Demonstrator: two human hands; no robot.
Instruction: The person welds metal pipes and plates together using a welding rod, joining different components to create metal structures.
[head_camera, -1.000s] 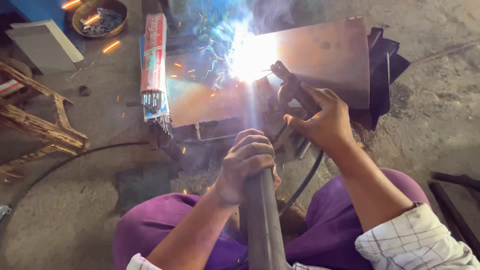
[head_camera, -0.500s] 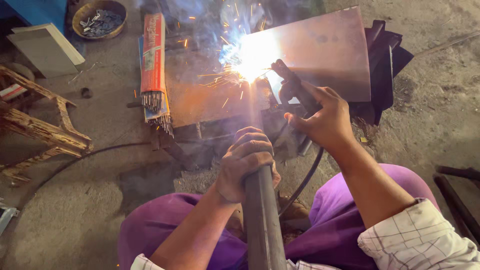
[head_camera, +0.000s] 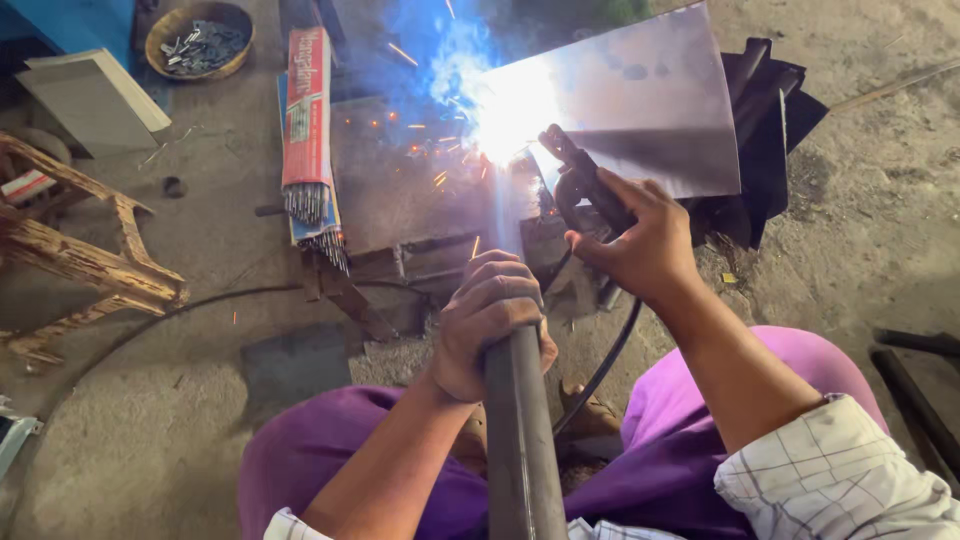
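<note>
Down between my knees, my left hand (head_camera: 492, 325) is closed tight around a dark steel pipe (head_camera: 520, 440), all the fingers curled over its upper part, knuckles toward the weld. That pipe runs from my lap up toward the bright arc (head_camera: 505, 125), and its far end is lost in the glare.

My right hand (head_camera: 640, 240) is clenched on the black electrode holder (head_camera: 580, 180), thumb and fingers wrapped round its handle, with its nose pointing into the flash. From the holder a black cable (head_camera: 600, 370) drops down past my wrist and over my purple trousers (head_camera: 690, 440).

Where the arc burns, white light, blue smoke and orange sparks spread over a flat metal sheet (head_camera: 650, 110) lying tilted on the concrete floor (head_camera: 130, 400). I cannot tell exactly where the rod tip touches, because the glare hides it.

Left of the weld lies a red packet of welding rods (head_camera: 308, 120), the bare rod ends sticking out toward me. Farther left stand a rough wooden frame (head_camera: 90, 260) and a round basket of small metal bits (head_camera: 200, 40). Dark angle pieces (head_camera: 770, 130) are stacked just behind the sheet on the right.
</note>
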